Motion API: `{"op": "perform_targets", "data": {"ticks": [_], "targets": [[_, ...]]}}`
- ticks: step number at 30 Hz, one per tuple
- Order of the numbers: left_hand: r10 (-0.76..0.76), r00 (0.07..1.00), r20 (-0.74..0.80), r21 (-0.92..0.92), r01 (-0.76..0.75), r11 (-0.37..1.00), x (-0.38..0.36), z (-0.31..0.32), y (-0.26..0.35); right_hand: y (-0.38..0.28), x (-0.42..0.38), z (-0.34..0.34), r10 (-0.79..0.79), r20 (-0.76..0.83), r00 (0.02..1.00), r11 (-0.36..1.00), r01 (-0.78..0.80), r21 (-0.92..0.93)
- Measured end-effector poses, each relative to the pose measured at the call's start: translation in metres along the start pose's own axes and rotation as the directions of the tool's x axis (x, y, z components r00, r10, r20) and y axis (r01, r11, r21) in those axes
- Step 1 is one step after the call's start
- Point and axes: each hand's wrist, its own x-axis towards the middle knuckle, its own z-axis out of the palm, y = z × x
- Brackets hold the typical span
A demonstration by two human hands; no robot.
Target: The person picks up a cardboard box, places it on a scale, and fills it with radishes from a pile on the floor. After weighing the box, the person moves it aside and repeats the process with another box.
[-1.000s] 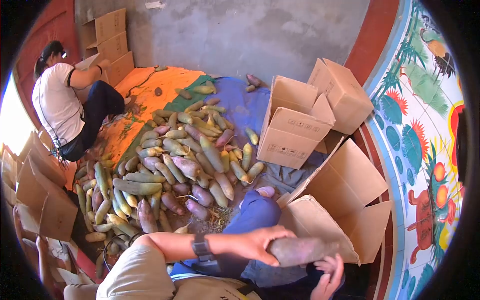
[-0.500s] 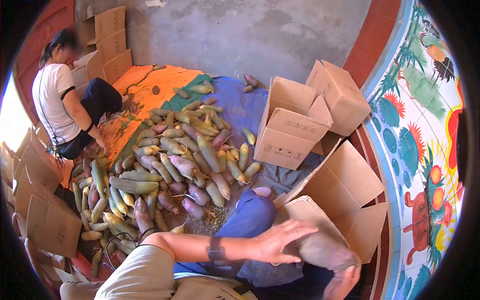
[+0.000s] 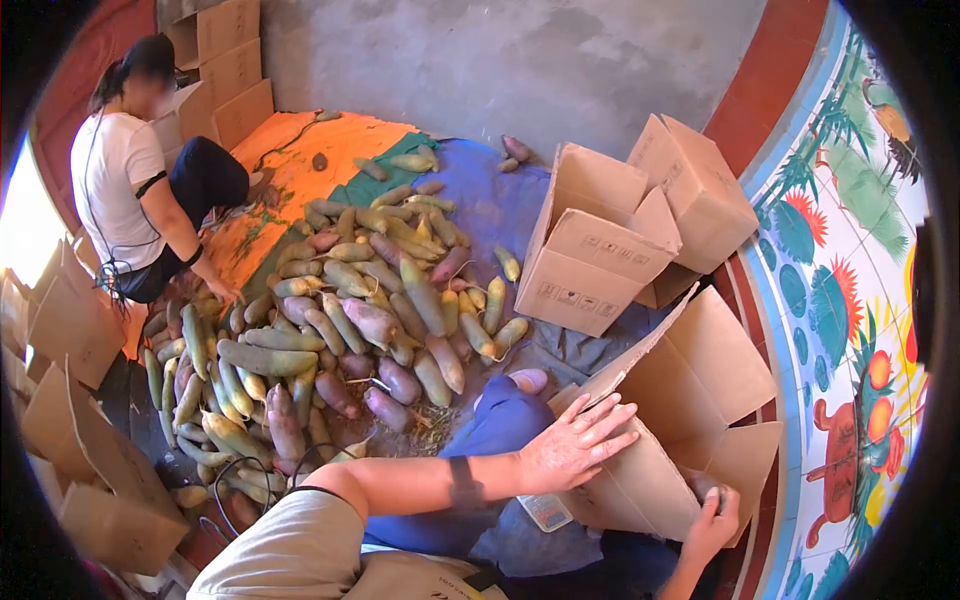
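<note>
My left hand lies flat with spread fingers on the near flap of an open cardboard box. At the box's right front edge, my right hand is closed around a radish, mostly hidden by the flap and my fingers. The box stands by my bent leg, its other flaps folded outward. A small grey device with a display shows beneath the near side of the box. To the left, a big heap of green and purple radishes covers the floor.
Another open cardboard box and a box behind it stand at the back right. A co-worker crouches at the left, one hand at the heap. More cartons line the left side; a painted tile wall bounds the right.
The radish between my hands has moved down to the box's right edge in my right hand. My left hand has come off it and onto the box flap.
</note>
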Motion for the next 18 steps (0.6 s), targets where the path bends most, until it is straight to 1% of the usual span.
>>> {"op": "perform_targets", "data": {"ticks": [1,2,3,4,5,6,8,9,11,12,14,15,17,18], "targets": [[-0.009,1.0,0.008,-0.004,0.009,1.0,-0.001,0.001,0.0,-0.005,0.002,0.006,-0.09,-0.061,0.994,0.996,0.092,0.022],[-0.01,1.0,-0.017,-0.005,0.01,1.0,0.0,0.001,0.0,-0.001,0.004,0.006,-0.083,-0.056,0.995,0.996,0.084,0.022],[-0.011,0.999,-0.042,-0.006,0.011,1.0,0.002,0.001,-0.001,0.003,0.008,0.004,-0.041,0.012,0.999,0.998,0.04,0.044],[-0.015,0.999,-0.036,-0.011,0.015,1.0,0.003,0.003,-0.001,0.005,0.01,0.003,-0.001,0.081,0.997,0.998,-0.004,0.062],[-0.009,0.998,-0.064,-0.002,0.009,1.0,0.003,0.004,-0.002,0.005,0.01,0.006,0.002,0.037,0.999,0.994,-0.006,0.108],[-0.005,0.996,-0.092,0.007,0.006,1.0,0.004,0.005,-0.002,0.002,0.009,0.008,0.003,0.045,0.999,0.994,-0.008,0.106],[-0.006,0.998,-0.066,0.029,0.008,1.0,0.004,0.006,-0.002,-0.004,0.005,0.011,-0.037,-0.009,0.999,0.999,0.037,-0.005],[0.002,0.999,-0.043,0.054,0.0,0.999,0.003,0.006,-0.001,-0.009,0.003,0.011,-0.035,0.0,0.999,0.999,0.035,-0.006],[-0.002,0.998,-0.062,0.035,0.004,0.999,0.002,0.011,-0.001,-0.016,-0.002,0.009,-0.017,0.024,1.0,0.989,0.021,-0.144],[0.001,0.996,-0.085,0.02,0.0,1.0,0.002,0.011,0.0,-0.015,-0.003,0.009,-0.013,0.03,0.999,0.989,0.017,-0.147],[-0.017,0.996,-0.084,-0.006,0.017,1.0,0.001,0.008,0.001,-0.014,-0.007,0.008,-0.054,0.051,0.997,0.987,0.061,-0.147],[-0.03,0.996,-0.09,-0.025,0.028,0.999,0.002,0.006,0.0,-0.014,-0.009,0.01,-0.051,0.056,0.997,0.987,0.059,-0.149],[-0.033,0.994,-0.104,-0.03,0.03,0.999,0.0,0.005,0.0,-0.013,-0.013,0.015,-0.166,-0.017,0.986,0.969,0.16,-0.189],[-0.031,0.992,-0.12,-0.03,0.028,0.999,-0.001,0.004,0.0,-0.012,-0.013,0.015,-0.167,-0.012,0.986,0.969,0.161,-0.189]]}}
